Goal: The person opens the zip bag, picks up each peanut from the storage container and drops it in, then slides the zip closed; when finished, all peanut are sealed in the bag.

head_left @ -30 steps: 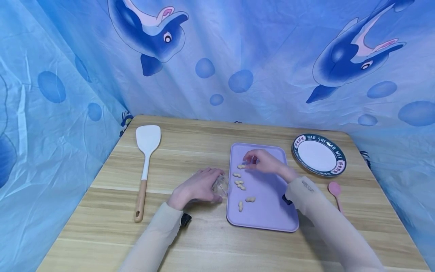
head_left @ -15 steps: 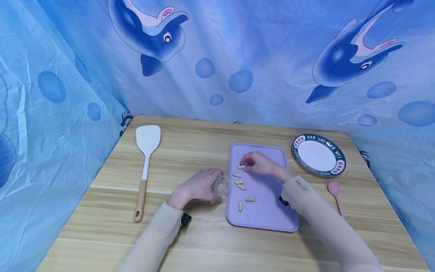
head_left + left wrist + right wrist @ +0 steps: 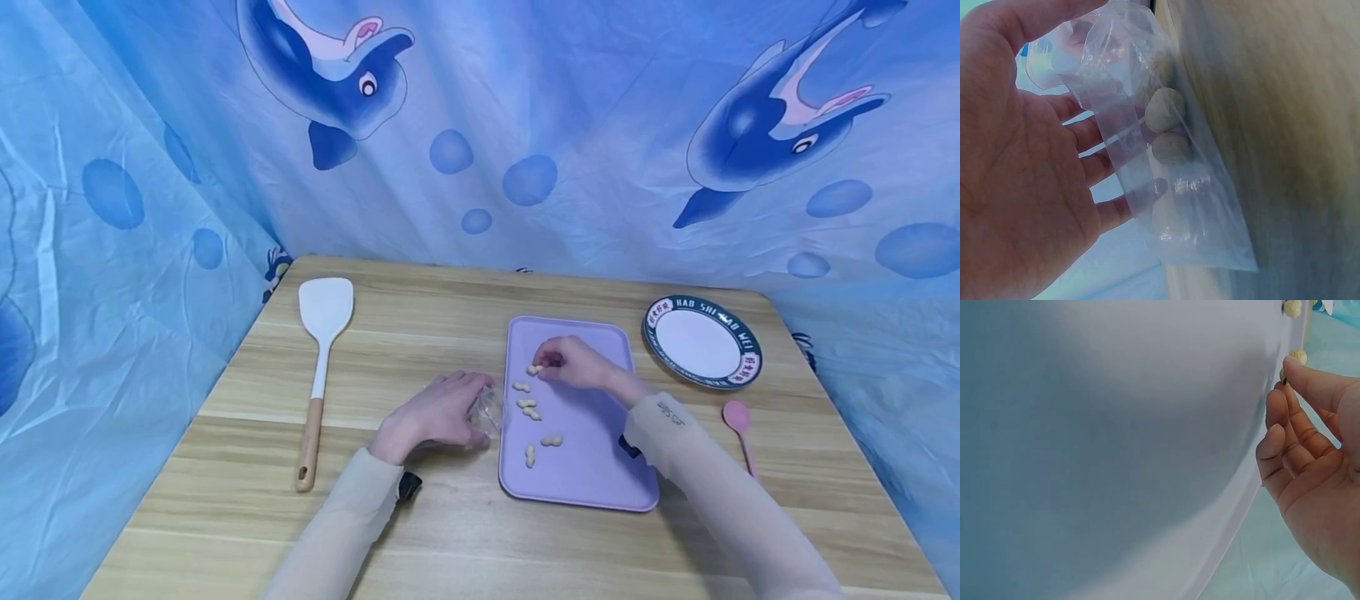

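Observation:
My left hand [image 3: 441, 410] grips a clear plastic bag [image 3: 1185, 200] at the tray's left edge; thumb and fingers lie around it. Through the film show several round, tan peanut ends [image 3: 1166, 109]. Over the upper left of the purple tray [image 3: 600, 475], my right hand [image 3: 576, 362] pinches a peanut [image 3: 532, 370] between thumb and fingertips. In the right wrist view that peanut [image 3: 1283, 376] is mostly hidden by the thumb. Further unshelled peanuts [image 3: 552, 440] lie scattered down the tray's left side.
A white spatula [image 3: 322, 358] with a wooden handle lies on the table [image 3: 420, 550] at left. Right of the tray are a green-rimmed plate [image 3: 701, 343] and a pink spoon [image 3: 738, 418]. A blue dolphin-print curtain [image 3: 585, 233] hangs behind and beside the table.
My right hand has moved slightly left and its fingertips have come together on the uppermost peanut, which has shifted a little. My left hand stays in place with the bag.

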Tool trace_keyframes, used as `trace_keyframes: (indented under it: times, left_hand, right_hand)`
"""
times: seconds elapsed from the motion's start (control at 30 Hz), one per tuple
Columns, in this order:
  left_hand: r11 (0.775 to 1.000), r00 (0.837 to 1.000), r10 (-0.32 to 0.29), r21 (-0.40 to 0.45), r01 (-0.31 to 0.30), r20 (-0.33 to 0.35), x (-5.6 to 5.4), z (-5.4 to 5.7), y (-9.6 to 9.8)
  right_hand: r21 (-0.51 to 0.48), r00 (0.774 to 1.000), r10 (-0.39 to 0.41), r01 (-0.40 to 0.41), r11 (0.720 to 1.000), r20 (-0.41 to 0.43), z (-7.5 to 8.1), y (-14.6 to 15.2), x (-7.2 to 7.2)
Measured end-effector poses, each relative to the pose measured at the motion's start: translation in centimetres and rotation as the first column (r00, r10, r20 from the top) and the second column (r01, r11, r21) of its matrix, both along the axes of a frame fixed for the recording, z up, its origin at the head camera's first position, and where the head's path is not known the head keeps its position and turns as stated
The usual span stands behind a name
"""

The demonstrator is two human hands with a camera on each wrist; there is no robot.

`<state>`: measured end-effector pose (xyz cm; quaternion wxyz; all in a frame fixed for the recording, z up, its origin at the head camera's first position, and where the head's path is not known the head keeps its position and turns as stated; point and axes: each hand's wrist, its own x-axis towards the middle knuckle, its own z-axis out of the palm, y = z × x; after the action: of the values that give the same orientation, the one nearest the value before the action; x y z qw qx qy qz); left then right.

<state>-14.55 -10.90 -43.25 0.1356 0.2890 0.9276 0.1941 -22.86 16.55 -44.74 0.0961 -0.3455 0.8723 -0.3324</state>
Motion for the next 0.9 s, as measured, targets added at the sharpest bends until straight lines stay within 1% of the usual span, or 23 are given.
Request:
trace_keyframes:
  times: [0.1,0.2,0.43,0.57,0.9]
  left_hand:
    - [1.000,1.000,0.002,0.004,-0.002,0.007,0.0,0.1,0.0]
    - [1.000,1.000,0.004,0.001,-0.004,0.011,0.0,0.1,0.0]
    - [1.000,1.000,-0.001,-0.006,0.001,0.010,0.0,0.1,0.0]
    - [1.000,1.000,-0.003,-0.004,0.003,0.010,-0.1,0.1,0.0]
    - [1.000,1.000,-0.005,-0.008,0.005,0.009,-0.3,0.0,0.0]
  right_hand:
    - [-0.012,1.000,-0.008,0.008,1.000,-0.001,0.2,0.1,0.2]
    - [-0.023,1.000,0.000,0.000,1.000,-0.001,0.5,0.1,0.6]
    - [-0.037,0.999,0.052,-0.052,0.998,-0.010,1.3,-0.4,1.9]
    - [-0.055,0.997,0.082,-0.082,0.995,-0.001,1.9,-0.9,2.7]
    - [-0.054,0.985,0.170,-0.169,0.984,0.008,3.7,-3.0,4.8]
